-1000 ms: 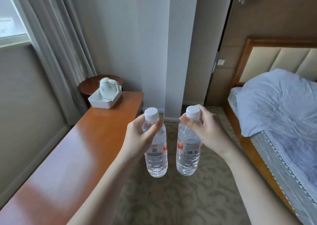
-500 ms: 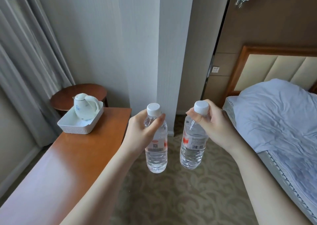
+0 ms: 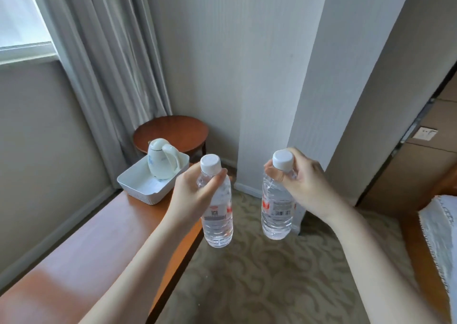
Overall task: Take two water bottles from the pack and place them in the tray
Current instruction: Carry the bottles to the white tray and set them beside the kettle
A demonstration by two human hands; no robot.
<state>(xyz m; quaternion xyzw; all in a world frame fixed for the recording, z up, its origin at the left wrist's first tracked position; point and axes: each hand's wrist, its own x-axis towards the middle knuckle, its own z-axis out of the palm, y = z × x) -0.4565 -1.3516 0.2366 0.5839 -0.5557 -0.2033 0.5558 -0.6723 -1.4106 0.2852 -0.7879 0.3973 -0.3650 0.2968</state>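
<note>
1. Fingers (image 3: pixel 212 179) of the left hand (image 3: pixel 195 195) are wrapped round the neck and shoulder of a clear plastic water bottle with a white screw cap (image 3: pixel 217 215), holding it firmly, upright, long axis vertical.
2. The right hand (image 3: pixel 303 182) pinches a second clear, white-capped water bottle (image 3: pixel 277 212) just under its cap, hanging upright, apart from the first.
3. Both bottles are in the air, above the patterned carpet (image 3: pixel 272 274), just off the edge of the long orange-brown wooden surface (image 3: pixel 103 244).
4. Here's the key: the white rectangular plastic tray (image 3: pixel 146 195) sits ahead and to the left of both hands, on the surface's far end. The left hand is clearly nearer.
5. A white ceramic kettle (image 3: pixel 162 161) fills the tray's far part; the near part looks free, so that's likely the landing spot.
6. Both forearms reach forward, wrists level.
</note>
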